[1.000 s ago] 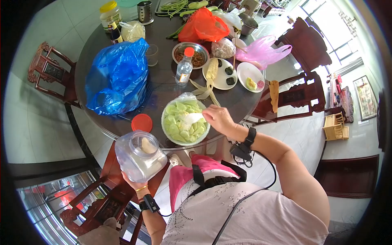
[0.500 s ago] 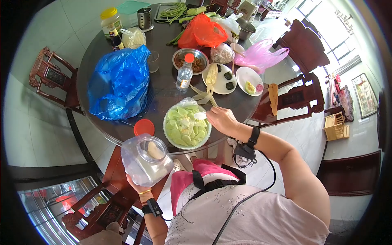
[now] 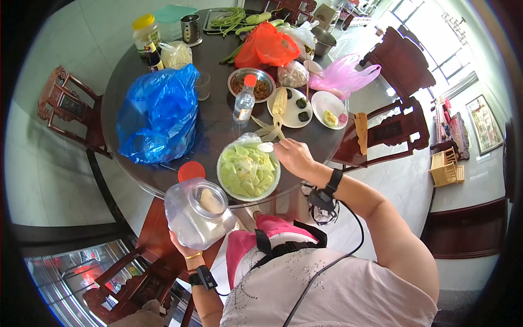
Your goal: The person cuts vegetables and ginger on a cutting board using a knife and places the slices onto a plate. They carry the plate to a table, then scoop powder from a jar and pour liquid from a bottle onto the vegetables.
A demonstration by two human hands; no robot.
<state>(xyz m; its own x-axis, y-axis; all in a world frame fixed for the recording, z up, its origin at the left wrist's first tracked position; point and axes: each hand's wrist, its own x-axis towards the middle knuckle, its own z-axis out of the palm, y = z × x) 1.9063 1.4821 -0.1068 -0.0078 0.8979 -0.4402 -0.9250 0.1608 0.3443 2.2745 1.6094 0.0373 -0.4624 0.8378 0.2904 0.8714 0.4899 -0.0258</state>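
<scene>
A bowl of pale green slices [image 3: 248, 170] stands at the near edge of the round dark table [image 3: 218, 120]. My right hand [image 3: 294, 156] pinches a small white spoon [image 3: 266, 147] over the bowl's upper right side. My left hand [image 3: 185, 246] holds a clear wide-mouthed plastic jar [image 3: 199, 213] tilted beside the table edge; white contents and a pale piece show inside. A red lid [image 3: 191, 171] lies on the table above the jar. Past the bowl stands a clear bottle with a red cap [image 3: 244, 101].
A big blue bag [image 3: 158, 114] fills the table's left side. Beyond the bowl are a metal bowl of brown food [image 3: 251, 84], a plate with corn [image 3: 294, 111], another plate [image 3: 329, 109], and red [image 3: 267, 46] and pink bags [image 3: 346, 76]. Wooden chairs [image 3: 76, 109] surround the table.
The spoon in my right hand has moved from over the middle of the slices to the bowl's upper right. My left hand has shifted the jar slightly right and down.
</scene>
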